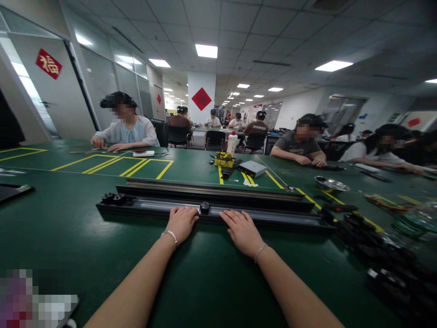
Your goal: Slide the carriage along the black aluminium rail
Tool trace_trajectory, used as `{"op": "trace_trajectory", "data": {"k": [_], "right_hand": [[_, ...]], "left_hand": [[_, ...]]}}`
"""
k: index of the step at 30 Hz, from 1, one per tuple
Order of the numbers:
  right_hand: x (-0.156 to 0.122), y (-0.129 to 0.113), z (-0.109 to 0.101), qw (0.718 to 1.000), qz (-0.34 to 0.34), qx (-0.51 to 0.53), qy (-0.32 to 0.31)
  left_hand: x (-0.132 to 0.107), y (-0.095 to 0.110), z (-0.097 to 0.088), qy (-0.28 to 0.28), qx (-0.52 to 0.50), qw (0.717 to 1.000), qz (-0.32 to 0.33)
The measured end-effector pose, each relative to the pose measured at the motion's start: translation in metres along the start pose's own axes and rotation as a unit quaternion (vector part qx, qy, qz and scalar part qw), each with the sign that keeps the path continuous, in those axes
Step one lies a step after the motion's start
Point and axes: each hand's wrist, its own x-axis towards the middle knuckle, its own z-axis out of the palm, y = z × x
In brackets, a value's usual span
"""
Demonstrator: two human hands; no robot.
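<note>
Across the middle of the green worktop [211, 282], in the head view, lay the long black channel [273, 218], its near rim under the left hand [182, 223], half curled, grip impossible to tell, and the right hand [241, 230], loosely open, holding nothing. One small block [204, 208] already sat inside, I judged, while many dark parts [375, 246] lay outside, toward the worktop's right edge, not yet placed.

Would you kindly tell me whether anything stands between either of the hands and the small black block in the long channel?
Nothing visible does: the small black block sits between the left hand and the right hand, both at the near edge of the long channel. The left hand is nearer; contact is unclear.
</note>
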Motion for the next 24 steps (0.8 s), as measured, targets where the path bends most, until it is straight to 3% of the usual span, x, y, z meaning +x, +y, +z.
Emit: {"op": "trace_trajectory", "data": {"k": [13,24], "right_hand": [[0.0015,-0.0034,-0.0074,0.999,0.015,0.028,-0.018],[0.0021,-0.0028,-0.0063,0.996,0.030,0.079,0.009]], "left_hand": [[0.0002,0.0012,-0.0035,-0.021,0.004,1.000,-0.002],[0.0009,0.0015,-0.0034,-0.026,0.007,1.000,-0.001]]}}
